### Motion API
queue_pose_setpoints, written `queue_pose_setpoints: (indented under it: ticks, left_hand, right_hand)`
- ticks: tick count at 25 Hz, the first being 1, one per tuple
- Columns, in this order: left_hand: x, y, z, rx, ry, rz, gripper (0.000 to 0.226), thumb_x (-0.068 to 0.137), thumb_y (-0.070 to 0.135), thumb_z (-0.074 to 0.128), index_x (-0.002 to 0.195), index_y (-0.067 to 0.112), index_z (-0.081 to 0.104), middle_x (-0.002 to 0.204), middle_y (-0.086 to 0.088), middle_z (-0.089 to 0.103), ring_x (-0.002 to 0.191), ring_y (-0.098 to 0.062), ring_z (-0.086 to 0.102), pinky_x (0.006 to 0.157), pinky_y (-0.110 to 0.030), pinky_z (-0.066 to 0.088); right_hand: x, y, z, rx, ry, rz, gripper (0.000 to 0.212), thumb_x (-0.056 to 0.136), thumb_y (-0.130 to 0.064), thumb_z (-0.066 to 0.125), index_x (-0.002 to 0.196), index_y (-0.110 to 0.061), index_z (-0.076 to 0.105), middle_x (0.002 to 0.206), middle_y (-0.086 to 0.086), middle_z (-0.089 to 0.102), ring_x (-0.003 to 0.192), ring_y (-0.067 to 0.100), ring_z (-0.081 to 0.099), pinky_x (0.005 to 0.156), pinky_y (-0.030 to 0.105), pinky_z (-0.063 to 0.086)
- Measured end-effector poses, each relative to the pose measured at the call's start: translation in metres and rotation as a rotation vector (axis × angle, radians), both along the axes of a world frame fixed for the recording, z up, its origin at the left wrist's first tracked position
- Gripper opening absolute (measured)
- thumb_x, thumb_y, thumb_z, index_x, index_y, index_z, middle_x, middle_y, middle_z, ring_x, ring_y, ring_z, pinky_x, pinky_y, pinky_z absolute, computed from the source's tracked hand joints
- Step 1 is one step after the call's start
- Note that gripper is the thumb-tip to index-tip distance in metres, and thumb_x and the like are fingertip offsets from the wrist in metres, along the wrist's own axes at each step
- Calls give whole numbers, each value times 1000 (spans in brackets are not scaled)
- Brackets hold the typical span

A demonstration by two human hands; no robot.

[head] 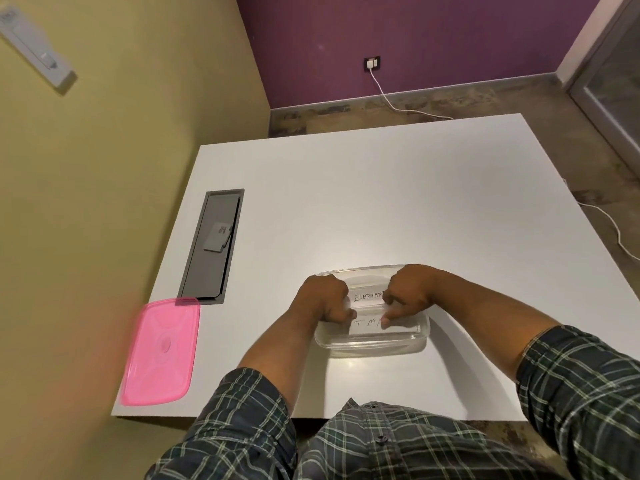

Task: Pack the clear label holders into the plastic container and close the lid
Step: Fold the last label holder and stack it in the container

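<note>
A clear plastic container (372, 342) stands on the white table near the front edge. Inside it lie clear label holders: one reads "ELEPHANT" (367, 296), and a nearer one (367, 323) shows handwritten letters partly covered by my fingers. My left hand (325, 299) and my right hand (408, 292) are both down inside the container, fingers curled onto the ends of the nearer holder. The pink lid (161, 351) lies flat at the table's front left corner, apart from the container.
A dark grey cable hatch (211, 244) is set into the table (381, 202) on the left, with a small grey card on it. A white cable runs from a wall socket (372, 63) across the floor behind and to the right.
</note>
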State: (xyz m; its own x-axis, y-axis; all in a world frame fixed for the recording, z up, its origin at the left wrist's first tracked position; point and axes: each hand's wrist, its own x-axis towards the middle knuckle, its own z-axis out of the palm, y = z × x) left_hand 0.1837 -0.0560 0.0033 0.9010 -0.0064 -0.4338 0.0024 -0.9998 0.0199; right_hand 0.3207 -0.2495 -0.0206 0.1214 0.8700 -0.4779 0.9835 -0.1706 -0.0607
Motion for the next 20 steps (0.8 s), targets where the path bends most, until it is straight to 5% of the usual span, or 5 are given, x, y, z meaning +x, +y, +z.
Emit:
queue_pose_setpoints:
  ticks: [7,14,17,20]
  left_hand:
    - [-12,46,24,26,-322,261,42,100,43,36,74,19,59,80,-3,69,74,-27,65,60,-30,34]
    - [-53,105,40,47,-426,538,36,103,36,34,85,17,58,89,-3,65,78,-29,63,62,-31,35]
    - [-78,125,43,30,-449,669,22,101,26,39,86,16,52,90,-4,61,77,-29,61,62,-32,35]
    - [-107,141,44,34,-441,775,13,94,15,45,102,13,55,100,-7,60,89,-32,62,70,-37,43]
  right_hand:
    - [17,48,37,483,-94,-29,67,96,-70,18,75,-22,60,67,-5,64,58,19,56,56,26,40]
    - [2,125,62,633,-88,-34,51,101,-57,24,69,-24,47,59,-9,44,53,21,51,50,26,26]
    - [-11,156,62,628,-127,1,42,102,-54,32,100,-25,62,86,-8,64,78,23,65,58,30,42]
    - [-28,189,60,522,-171,-10,49,100,-53,41,138,-24,47,119,-1,64,101,26,63,80,37,47]
